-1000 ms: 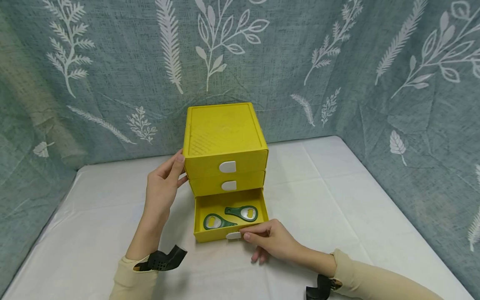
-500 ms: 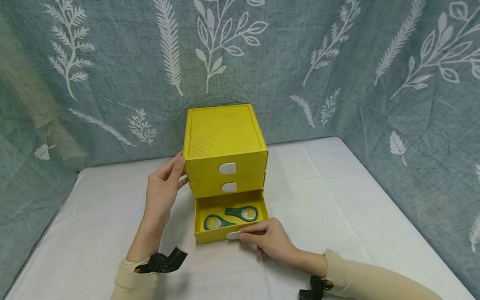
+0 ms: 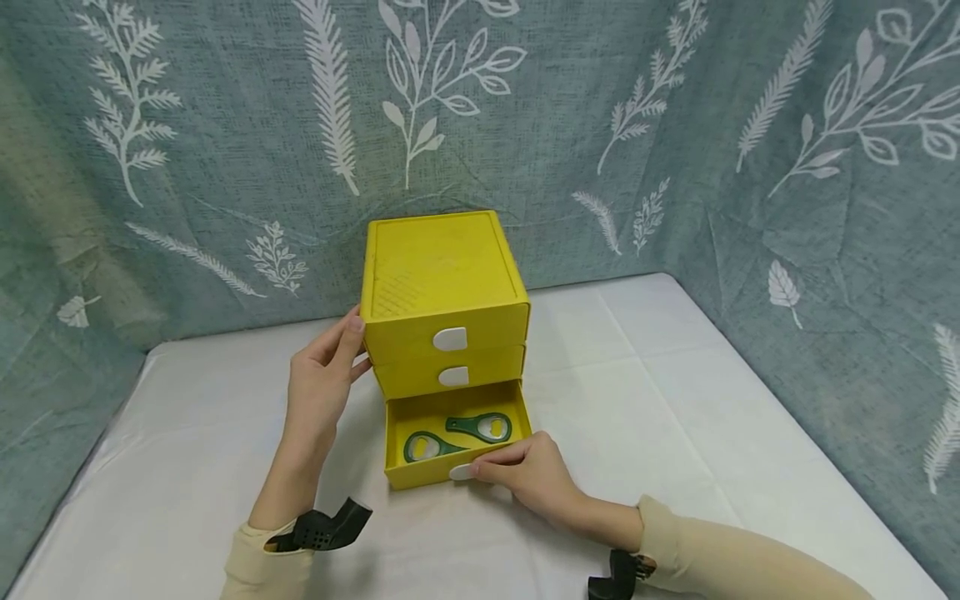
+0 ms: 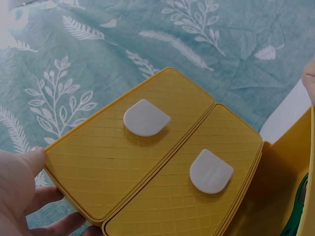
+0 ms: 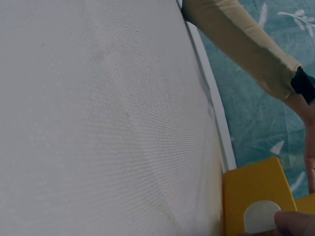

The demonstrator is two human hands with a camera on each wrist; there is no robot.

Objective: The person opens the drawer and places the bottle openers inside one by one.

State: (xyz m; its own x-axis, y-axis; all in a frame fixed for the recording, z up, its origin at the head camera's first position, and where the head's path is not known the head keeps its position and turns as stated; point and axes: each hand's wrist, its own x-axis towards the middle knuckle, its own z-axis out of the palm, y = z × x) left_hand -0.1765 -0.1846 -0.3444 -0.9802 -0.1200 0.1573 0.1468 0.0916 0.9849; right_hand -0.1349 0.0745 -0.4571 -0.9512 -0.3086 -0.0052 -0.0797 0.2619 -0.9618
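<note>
A yellow three-drawer box (image 3: 442, 267) stands mid-table. Its top drawer (image 4: 113, 147) and middle drawer (image 4: 197, 196) are pushed in, each with a white tab. The bottom drawer (image 3: 420, 477) is pulled out and holds two green bottle openers (image 3: 480, 427) (image 3: 426, 447). My left hand (image 3: 358, 343) rests on the box's left side, thumb (image 4: 19, 172) at the front corner and fingers fairly straight. My right hand (image 3: 483, 472) pinches the bottom drawer's white tab (image 5: 261, 216), partly covering it.
The table wears a white cloth (image 3: 675, 400) with open room left and right of the box. Teal leaf-print curtains (image 3: 825, 208) close in the back and both sides. Black camera mounts (image 3: 322, 527) sit on both wrists.
My right hand has crept a little further over the bottom drawer's tab. The drawer, the box and my left hand stay about where they were; the head view shifted slightly.
</note>
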